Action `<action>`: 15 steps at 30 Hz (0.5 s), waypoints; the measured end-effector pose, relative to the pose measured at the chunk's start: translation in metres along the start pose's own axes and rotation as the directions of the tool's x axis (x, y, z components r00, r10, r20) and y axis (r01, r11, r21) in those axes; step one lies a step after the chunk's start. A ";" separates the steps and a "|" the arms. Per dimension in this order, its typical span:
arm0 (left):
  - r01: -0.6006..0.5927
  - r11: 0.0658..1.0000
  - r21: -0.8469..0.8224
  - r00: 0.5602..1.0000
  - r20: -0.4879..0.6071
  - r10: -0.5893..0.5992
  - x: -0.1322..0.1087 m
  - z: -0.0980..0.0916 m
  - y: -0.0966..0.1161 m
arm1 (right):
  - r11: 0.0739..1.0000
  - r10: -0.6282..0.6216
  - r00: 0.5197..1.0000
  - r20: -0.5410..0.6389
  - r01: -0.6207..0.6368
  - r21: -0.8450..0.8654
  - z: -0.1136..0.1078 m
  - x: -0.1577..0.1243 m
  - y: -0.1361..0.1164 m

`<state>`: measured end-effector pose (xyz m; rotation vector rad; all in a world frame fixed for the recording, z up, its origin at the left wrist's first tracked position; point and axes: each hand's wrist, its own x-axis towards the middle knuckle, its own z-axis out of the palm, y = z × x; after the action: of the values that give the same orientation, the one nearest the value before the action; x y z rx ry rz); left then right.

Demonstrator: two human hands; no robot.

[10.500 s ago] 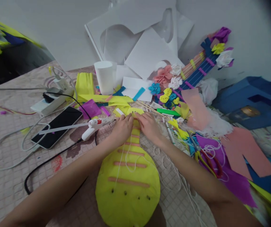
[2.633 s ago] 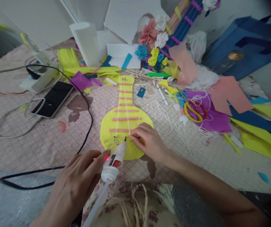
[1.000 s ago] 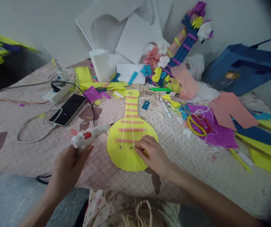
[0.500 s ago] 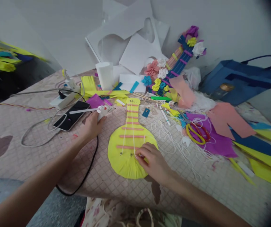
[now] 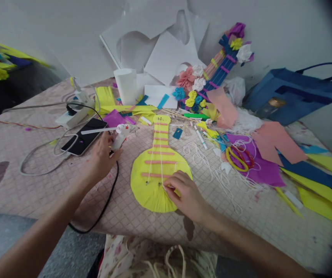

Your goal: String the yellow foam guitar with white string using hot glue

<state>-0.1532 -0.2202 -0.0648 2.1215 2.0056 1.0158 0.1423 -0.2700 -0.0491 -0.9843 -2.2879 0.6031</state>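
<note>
A yellow paper-covered lute shape (image 5: 142, 193) lies flat in front of me, with pink strips across it and white strings along its neck. My right hand (image 5: 184, 193) rests over its round body, thumb and fingertips pinching a white string (image 5: 161, 162) near a small metal fastener. To the left of the neck, my left hand (image 5: 103, 154) has its fingers loosely round the handle of a white hot glue gun (image 5: 120, 138). A long glue stick (image 5: 96, 131) juts from the gun's rear; its nozzle points right. Some left fingers are hidden behind the handle.
A phone (image 5: 84, 137) and power strip (image 5: 74, 116) with cables lie at left. Scissors (image 5: 237, 158), loose white string (image 5: 216, 181) and paper scraps spread at right. A decorated blue instrument (image 5: 220, 77), white cup (image 5: 125, 87) and blue bag (image 5: 296, 94) stand behind.
The view has shifted slightly. My left hand has changed its hold on the glue gun, drawing back toward me so more of the handle shows. My right hand keeps its pinch on the string.
</note>
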 end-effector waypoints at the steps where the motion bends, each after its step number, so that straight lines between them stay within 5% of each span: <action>1: -0.009 0.997 0.073 0.999 -0.033 0.011 -0.012 -0.006 0.005 | 1.000 0.000 1.000 0.001 0.000 0.002 0.000 -0.001 0.000; 4: -0.028 0.974 0.227 0.997 -0.063 0.043 -0.050 -0.022 0.033 | 1.000 -0.006 1.000 0.008 0.006 0.003 0.003 -0.003 0.000; 7: -0.213 0.972 0.100 0.971 -0.085 0.222 -0.077 -0.025 0.068 | 1.000 -0.028 0.999 0.031 0.028 -0.003 0.006 -0.004 0.001; 11: -0.376 0.909 -0.181 0.912 0.105 0.398 -0.085 -0.007 0.094 | 0.997 -0.058 0.996 0.064 0.061 -0.049 0.009 -0.005 -0.001; 15: -0.403 0.888 -0.220 0.877 0.183 0.443 -0.083 0.004 0.096 | 0.980 -0.120 0.989 0.091 0.132 -0.146 0.010 -0.008 -0.002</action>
<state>-0.0623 -0.3084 -0.0584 2.5012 1.3216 0.8952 0.1393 -0.2794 -0.0581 -0.8897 -2.4771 0.4277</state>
